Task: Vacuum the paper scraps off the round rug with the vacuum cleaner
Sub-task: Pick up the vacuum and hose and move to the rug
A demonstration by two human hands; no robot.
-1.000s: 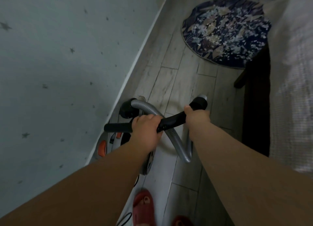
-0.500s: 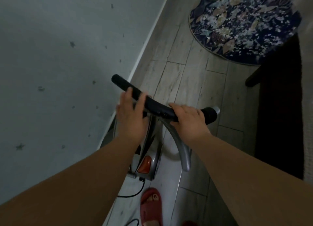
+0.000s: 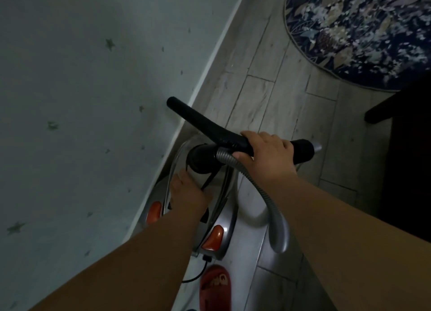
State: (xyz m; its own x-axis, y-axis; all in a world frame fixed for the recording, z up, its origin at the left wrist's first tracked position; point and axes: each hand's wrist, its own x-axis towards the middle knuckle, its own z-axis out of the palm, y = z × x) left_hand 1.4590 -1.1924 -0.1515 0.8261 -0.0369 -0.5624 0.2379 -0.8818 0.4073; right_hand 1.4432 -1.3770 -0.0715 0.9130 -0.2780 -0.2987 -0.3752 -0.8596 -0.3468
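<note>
The round dark floral rug (image 3: 363, 35) lies on the floor at the top right, strewn with small white paper scraps (image 3: 396, 61). Below me, a silver vacuum cleaner (image 3: 225, 219) with orange buttons stands against the wall. My right hand (image 3: 268, 151) grips the black hose handle (image 3: 210, 127), which points up-left. The grey hose (image 3: 277, 219) loops down from it. My left hand (image 3: 189, 194) is down on top of the vacuum body, near the hose socket. Its fingers are foreshortened, so their grip is unclear.
A pale wall with star marks (image 3: 81, 101) runs along the left, close beside the vacuum. Dark furniture (image 3: 410, 152) stands on the right, next to the rug. My foot in a red slipper (image 3: 215, 287) and the power cord (image 3: 196, 278) lie just behind the vacuum.
My left hand has let go of the black hose handle and dropped onto the vacuum body. The right hand keeps its hold on the handle. The view has moved closer to the vacuum.
</note>
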